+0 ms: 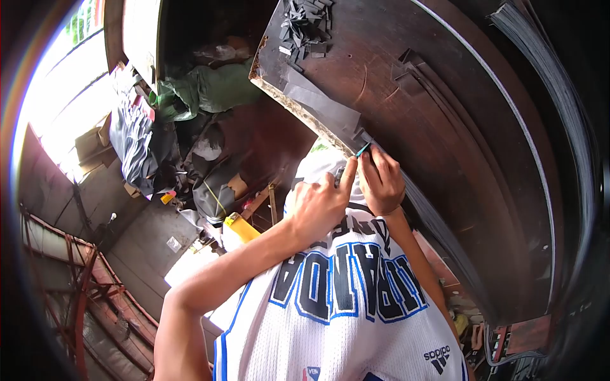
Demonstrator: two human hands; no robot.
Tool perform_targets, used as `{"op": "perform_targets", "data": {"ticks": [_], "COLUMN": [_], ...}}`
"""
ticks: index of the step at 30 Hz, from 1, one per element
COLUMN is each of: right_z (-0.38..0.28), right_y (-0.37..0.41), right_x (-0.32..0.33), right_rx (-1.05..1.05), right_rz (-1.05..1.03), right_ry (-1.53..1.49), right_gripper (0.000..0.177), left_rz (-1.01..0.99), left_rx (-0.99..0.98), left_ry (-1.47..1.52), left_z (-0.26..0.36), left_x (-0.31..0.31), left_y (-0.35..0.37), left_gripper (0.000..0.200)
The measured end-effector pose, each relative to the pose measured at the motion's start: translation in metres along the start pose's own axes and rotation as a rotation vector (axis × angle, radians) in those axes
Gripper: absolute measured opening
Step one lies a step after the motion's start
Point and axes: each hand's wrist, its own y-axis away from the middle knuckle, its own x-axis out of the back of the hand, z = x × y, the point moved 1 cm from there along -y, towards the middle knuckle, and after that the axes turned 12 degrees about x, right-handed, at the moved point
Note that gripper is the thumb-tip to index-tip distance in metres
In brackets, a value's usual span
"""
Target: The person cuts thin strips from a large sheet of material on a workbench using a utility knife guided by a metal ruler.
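My left hand (321,204) is at the table's near edge, index finger stretched forward and the other fingers curled. Something dark and partly hidden shows between them; I cannot make it out. Just beside it, my right hand (381,182) is closed, its thumb and fingertips pinching at a small teal piece (363,150). The left index fingertip nearly meets this piece. Right beyond the fingertips lies a dark grey flat sheet (324,105), along the chipped edge of the dark brown table (438,146).
A pile of small dark cut pieces (305,28) lies at the table's far corner. Long dark strips (438,92) rest across the tabletop, and a thick bundle of strips (540,57) curves along the right. Sacks (216,86) and heaped dark material (136,140) stand at left.
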Motion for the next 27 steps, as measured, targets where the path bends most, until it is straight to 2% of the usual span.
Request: {"op": "perform_targets", "data": {"ticks": [5,11,15,18,21,25,27], "right_z": [-0.001,-0.003,-0.005,-0.004,-0.004,-0.003,-0.004], "right_y": [-0.002,-0.003,-0.006,-0.01,-0.01,-0.011,-0.01], "right_x": [0.0,0.008,0.007,0.011,0.009,0.012,0.009], "right_rx": [0.006,-0.004,-0.016,0.001,0.016,0.017,0.002], "right_rz": [0.035,0.057,0.098,0.096,0.094,0.094,0.126], "right_ry": [0.008,0.021,0.004,0.01,0.044,0.041,0.04], "right_gripper": [0.018,0.017,0.015,0.011,0.011,0.011,0.014], "left_rz": [0.16,0.49,0.492,0.284,0.331,0.369,0.424], "left_rx": [-0.05,-0.198,-0.145,-0.016,-0.024,-0.044,-0.107], "left_ry": [0.051,0.359,0.356,0.278,0.218,0.235,0.291], "left_z": [-0.026,-0.058,-0.043,-0.029,-0.028,-0.028,-0.041], "left_x": [-0.035,-0.107,-0.085,-0.038,-0.035,-0.043,-0.069], "left_y": [0.004,-0.005,0.005,0.011,0.009,0.007,0.008], "left_gripper": [0.072,0.067,0.065,0.062,0.053,0.055,0.059]}}
